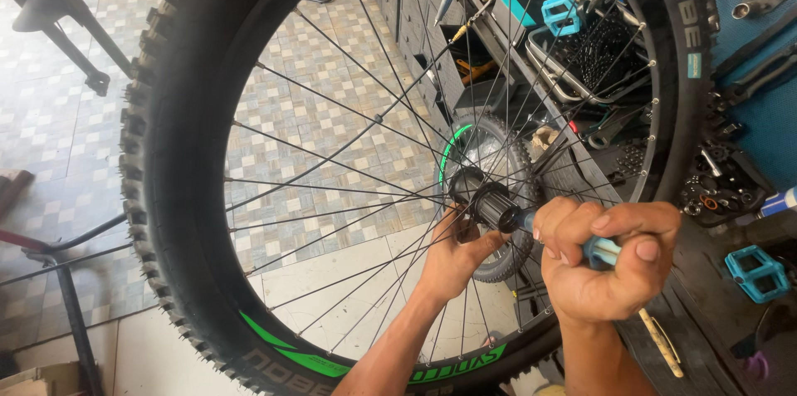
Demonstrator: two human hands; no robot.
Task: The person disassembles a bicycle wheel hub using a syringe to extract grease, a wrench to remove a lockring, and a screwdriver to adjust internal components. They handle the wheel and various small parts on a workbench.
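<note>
The right hand (610,259) has its fingers (573,226) curled fully closed around a blue-handled tool (599,251), whose tip enters the hub (490,197) of the bicycle wheel (178,197) at ten o'clock from the fist. The left hand (457,255), behind the spokes (332,197), grips the hub's far side from seven o'clock.

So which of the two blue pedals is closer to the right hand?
The blue pedal on the dark bench at lower right, just beside the right hand. The other pedal sits far up by the wire basket, seen through the spokes.
</note>
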